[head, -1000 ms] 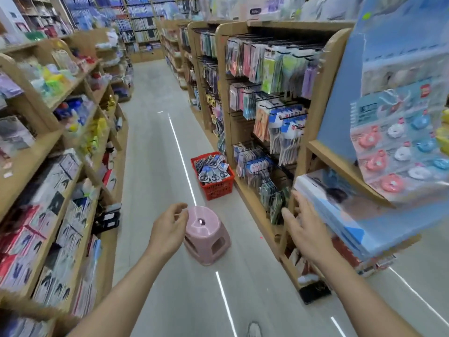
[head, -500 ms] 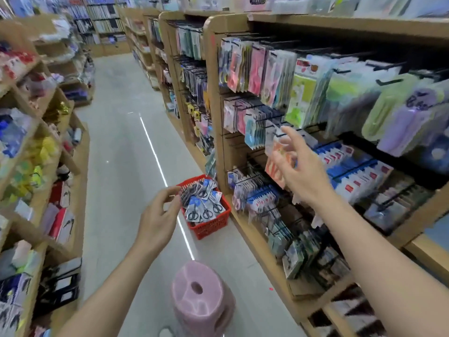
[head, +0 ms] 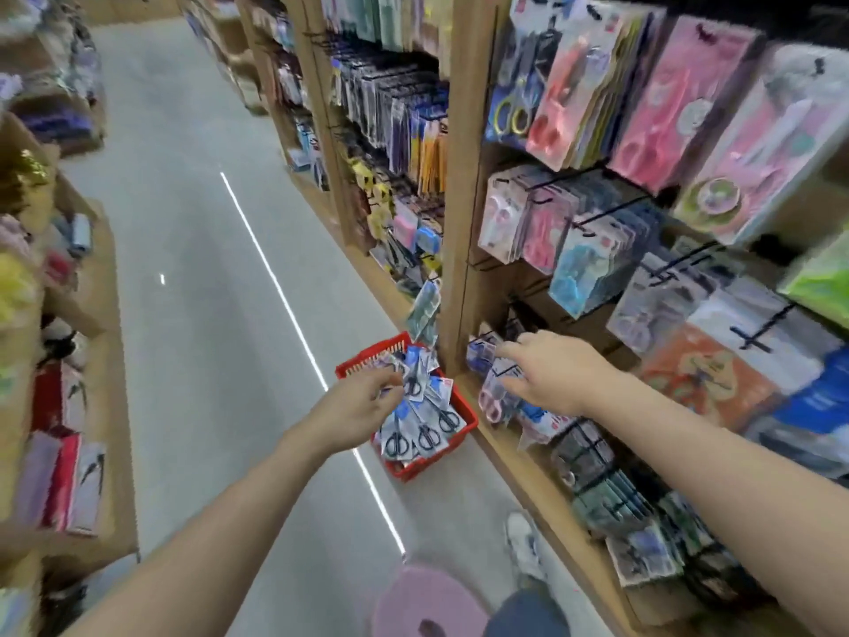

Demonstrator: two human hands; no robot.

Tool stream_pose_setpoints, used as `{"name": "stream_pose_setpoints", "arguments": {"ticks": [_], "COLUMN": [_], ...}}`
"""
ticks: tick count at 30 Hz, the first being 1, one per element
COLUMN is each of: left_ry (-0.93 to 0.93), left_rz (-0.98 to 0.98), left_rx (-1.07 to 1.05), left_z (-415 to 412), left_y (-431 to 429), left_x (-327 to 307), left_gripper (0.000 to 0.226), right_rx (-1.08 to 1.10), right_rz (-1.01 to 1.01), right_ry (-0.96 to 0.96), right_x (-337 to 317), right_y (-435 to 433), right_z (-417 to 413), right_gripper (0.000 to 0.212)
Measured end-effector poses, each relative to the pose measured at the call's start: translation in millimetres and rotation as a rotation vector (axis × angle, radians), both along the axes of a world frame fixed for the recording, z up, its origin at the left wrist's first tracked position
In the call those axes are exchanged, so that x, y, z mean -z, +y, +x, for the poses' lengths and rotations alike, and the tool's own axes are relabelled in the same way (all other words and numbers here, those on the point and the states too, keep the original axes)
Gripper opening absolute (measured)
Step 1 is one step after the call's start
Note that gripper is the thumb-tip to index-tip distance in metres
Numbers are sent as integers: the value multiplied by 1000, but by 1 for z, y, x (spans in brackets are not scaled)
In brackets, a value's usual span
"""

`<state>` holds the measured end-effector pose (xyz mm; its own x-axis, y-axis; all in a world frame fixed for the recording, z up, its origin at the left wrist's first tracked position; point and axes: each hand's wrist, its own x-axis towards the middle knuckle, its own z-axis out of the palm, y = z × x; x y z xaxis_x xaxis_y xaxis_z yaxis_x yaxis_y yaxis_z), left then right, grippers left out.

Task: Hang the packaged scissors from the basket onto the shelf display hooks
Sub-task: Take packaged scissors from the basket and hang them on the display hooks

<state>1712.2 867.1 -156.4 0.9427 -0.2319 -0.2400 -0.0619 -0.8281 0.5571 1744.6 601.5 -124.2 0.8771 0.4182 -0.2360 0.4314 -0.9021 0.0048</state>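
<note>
The scissors [head: 416,425] lie in a loose heap of clear packs in the red basket [head: 427,466], which sits on the floor against the foot of the shelf post [head: 459,223]. None is out of the basket yet.

A moment ago the basket was farther ahead, the left hand was short of it, and the right hand was raised before higher hooks. Now the view is closer and both hands are lower. The left hand [head: 353,406] is over the basket's near rim, fingers curled at the top packs. Blur hides whether it has pinched one, so I cannot tell. The right hand [head: 546,374] is just right of the basket, past the post, fingers spread and relaxed, holding nothing, fingertips at the packs on the low hooks [head: 498,367]. By my reading, the approach is done and the first pick is starting, with the right hand marking or steadying the target hook.

The basket looks well filled, so much hanging remains. The hooks above and right of it carry dense rows of carded scissors. A pink stool [head: 427,604] stands nearer than the basket, beside a shoe [head: 521,544].
</note>
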Motion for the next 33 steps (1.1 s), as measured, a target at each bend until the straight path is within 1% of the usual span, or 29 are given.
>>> {"name": "stream_pose_setpoints", "arguments": {"ticks": [3,6,9,13,16,19,20,22,24,26,28,30,32,33], "left_ry": [69,122,198,233,278,297,294,257,193,97,-19,-31,-13,30], "left_rz": [17,43,15,-25,-67,-58,-45,-13,35,93,178,251,267,266], "left_rx": [-50,-124,-183,-306,-387,-387,-357,-301,-283,-273,-246,-218,-199,-193], "left_z": [55,110,159,201,225,251,260,278,298,310,323,335,350,356], "left_y": [12,23,28,26,28,37,39,45,49,56,62,68,65,64], "left_x": [42,97,156,231,295,379,409,465,507,531,555,563,574,575], "left_gripper": [28,28,28,32,34,38,42,48,52,53,55,63,74,81], "right_rx": [-6,50,150,251,351,411,417,446,480,499,469,439,429,422], "right_rz": [8,102,226,334,409,466,479,521,509,501,545,553,588,599], "right_ry": [112,206,274,372,454,444,417,384,413,504,553,586,547,529], "right_x": [55,114,175,252,317,389,412,458,504,540,566,580,598,604], "right_y": [25,48,71,98,106,109,109,109,113,122,132,140,145,149], "right_z": [69,144,204,249,268,284,288,295,301,303,306,311,320,324], "right_gripper": [47,50,51,57,55,55,58,57,55,58,58,59,62,62]}}
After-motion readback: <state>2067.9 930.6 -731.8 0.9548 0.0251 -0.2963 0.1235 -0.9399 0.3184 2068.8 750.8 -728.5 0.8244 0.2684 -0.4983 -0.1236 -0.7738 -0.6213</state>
